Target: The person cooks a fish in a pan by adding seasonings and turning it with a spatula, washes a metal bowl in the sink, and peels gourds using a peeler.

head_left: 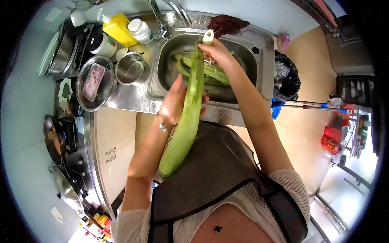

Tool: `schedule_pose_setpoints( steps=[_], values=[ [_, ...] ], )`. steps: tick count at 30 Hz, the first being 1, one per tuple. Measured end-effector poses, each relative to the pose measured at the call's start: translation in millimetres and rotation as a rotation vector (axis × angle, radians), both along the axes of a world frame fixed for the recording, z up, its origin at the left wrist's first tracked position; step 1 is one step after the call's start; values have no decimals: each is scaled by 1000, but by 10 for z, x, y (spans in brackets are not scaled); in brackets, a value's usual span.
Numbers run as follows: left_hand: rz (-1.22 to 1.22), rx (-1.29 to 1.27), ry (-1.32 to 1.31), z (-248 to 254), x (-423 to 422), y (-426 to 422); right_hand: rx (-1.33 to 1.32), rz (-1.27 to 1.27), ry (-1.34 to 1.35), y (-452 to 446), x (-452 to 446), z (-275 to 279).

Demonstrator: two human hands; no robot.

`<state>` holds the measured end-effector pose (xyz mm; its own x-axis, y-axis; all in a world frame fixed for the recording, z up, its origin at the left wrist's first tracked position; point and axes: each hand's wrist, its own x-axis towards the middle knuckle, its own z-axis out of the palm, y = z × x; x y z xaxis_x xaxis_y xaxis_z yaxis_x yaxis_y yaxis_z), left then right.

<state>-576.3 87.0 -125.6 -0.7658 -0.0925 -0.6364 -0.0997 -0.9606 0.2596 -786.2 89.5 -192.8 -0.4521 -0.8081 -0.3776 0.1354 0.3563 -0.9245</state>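
A long green gourd (187,117) slants from over the sink down toward my apron, its upper part darker and ribbed, its lower end pale and smooth. My left hand (175,103) is wrapped around its middle from beneath, thumb on the near side and fingertips showing past the far side. At the gourd's upper end, my right hand (219,53) grips a white-handled peeler (208,37); its blade is mostly hidden by the fingers and gourd. Long green pieces (214,73) lie in the metal sink (162,87) behind; whether they are peels or whole gourds I cannot tell.
A faucet (163,28) and dark red cloth (227,25) sit behind the sink. On the left counter stand a steel pot (129,69), a bowl (83,99) with packaged meat (94,81), and a yellow bottle (120,30). A black-lined bin (288,81) stands right.
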Motion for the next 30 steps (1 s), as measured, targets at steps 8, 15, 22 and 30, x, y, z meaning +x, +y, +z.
schedule_pose_setpoints(
  steps=[8,15,22,30],
  values=[
    [30,37,132,-522,-166,-209,-56,1,-111,107,-382,87],
    [-3,-129,108,-565,-15,-259,26,-246,370,445,-22,-54],
    [110,117,251,-464,-64,-230,-488,156,-605,675,984,545],
    [22,187,473,-821,7,-267,-517,-39,-426,297,600,96]
  ],
)
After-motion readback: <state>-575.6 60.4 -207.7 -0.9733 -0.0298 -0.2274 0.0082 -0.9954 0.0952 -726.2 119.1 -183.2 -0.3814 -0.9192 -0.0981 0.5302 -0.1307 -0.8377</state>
